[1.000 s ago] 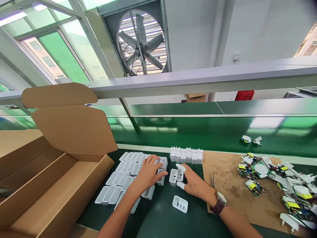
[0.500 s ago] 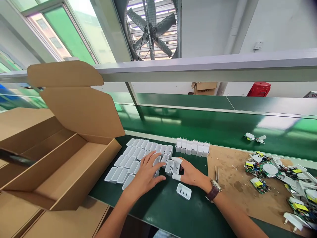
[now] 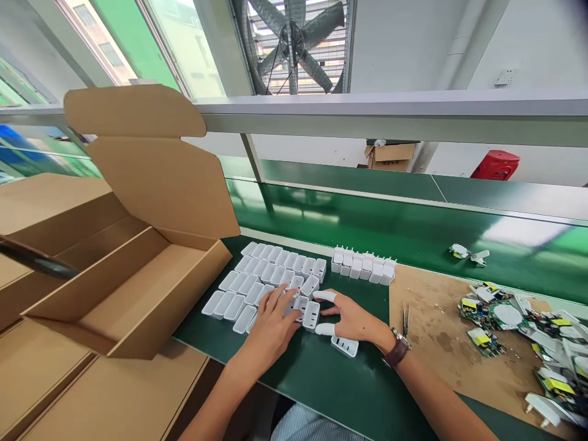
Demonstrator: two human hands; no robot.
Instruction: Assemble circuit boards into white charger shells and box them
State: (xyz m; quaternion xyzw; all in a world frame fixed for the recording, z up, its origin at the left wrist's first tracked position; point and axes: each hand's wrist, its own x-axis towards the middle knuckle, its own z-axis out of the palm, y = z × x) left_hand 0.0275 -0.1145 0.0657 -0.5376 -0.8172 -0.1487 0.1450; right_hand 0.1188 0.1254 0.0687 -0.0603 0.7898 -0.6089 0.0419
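Several white charger shells [image 3: 257,278] lie in neat rows on the green bench. My left hand [image 3: 271,321] rests flat on the near right end of those rows, fingers spread. My right hand [image 3: 351,318], with white cots on thumb and forefinger, pushes a shell [image 3: 311,314] leftward against the rows; the fingers are stretched out. One loose shell with slots [image 3: 344,346] lies just under my right palm. A short row of upright plug shells [image 3: 362,266] stands behind my right hand.
An open cardboard box [image 3: 133,269] with a raised lid stands at the left. A brown board [image 3: 441,343] with tweezers [image 3: 406,317] lies to the right, and a heap of circuit boards [image 3: 528,324] beyond it. A green conveyor belt [image 3: 413,229] runs behind.
The view has tilted down and shifted. My right hand slid the shells left until they joined the rows, and my left hand stayed pressed on them.
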